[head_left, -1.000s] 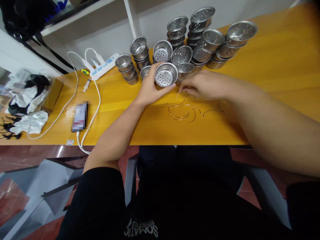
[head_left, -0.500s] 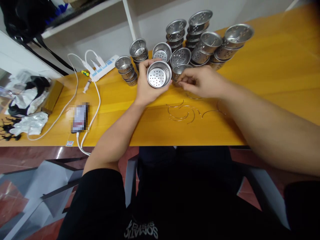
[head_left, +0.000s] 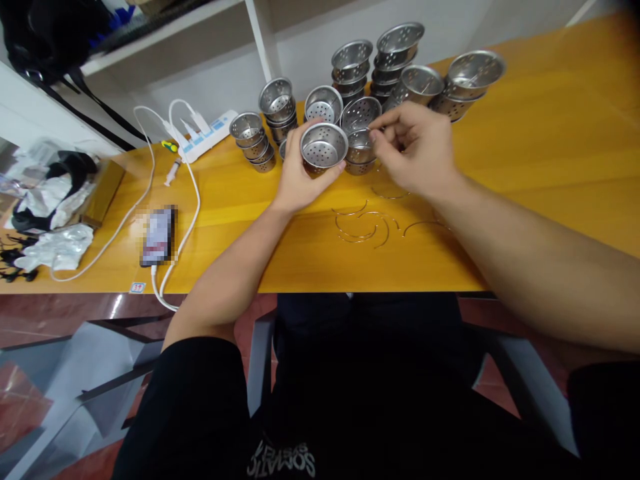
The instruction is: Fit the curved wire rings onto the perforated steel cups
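My left hand is wrapped around a perforated metal cup, its mouth tilted toward me so that the holes in the bottom show. To the right of it, my right hand is raised, with thumb and fingertips pinched together; whatever sits in the pinch is too small to make out. Just behind the fingertips stands a short stack of similar cups. Several thin curved wires lie loose on the table below my hands.
More perforated cups stand in stacks along the back, at left and at right. A power strip with white cables, a phone and a small syringe lie on the table to the left.
My right hand has risen and moved slightly right, away from the low cup stack. The held cup has shifted a little right and tipped, with its bottom now less in view.
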Motion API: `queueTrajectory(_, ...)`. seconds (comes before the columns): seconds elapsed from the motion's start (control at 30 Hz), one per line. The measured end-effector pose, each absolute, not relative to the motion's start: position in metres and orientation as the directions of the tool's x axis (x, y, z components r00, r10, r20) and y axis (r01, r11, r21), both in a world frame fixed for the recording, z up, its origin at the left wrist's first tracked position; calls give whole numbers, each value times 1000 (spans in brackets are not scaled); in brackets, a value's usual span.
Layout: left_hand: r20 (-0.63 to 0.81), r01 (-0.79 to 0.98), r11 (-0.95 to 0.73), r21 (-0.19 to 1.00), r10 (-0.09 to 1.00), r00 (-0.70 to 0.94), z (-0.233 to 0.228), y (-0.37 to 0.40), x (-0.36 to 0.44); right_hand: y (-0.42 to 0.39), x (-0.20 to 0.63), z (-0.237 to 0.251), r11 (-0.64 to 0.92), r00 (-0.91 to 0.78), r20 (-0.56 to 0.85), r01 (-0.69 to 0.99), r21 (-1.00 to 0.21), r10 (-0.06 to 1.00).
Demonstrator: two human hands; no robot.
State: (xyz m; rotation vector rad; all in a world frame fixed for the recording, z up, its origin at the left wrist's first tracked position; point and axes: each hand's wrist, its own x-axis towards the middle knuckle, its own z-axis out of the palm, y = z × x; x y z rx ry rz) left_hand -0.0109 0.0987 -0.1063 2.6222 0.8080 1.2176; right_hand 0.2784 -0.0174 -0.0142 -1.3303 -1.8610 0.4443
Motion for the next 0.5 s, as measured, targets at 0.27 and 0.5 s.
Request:
queueTrajectory(0.27,630,420,-796,436,603,490,-121,88,15,-24,266,-19,468,-207,435,585,-663,876)
queueTrajectory(0.5,629,370,-800,472,599,495,-117,69,26,-7,262,-41,552,-116,558,411,-726,821)
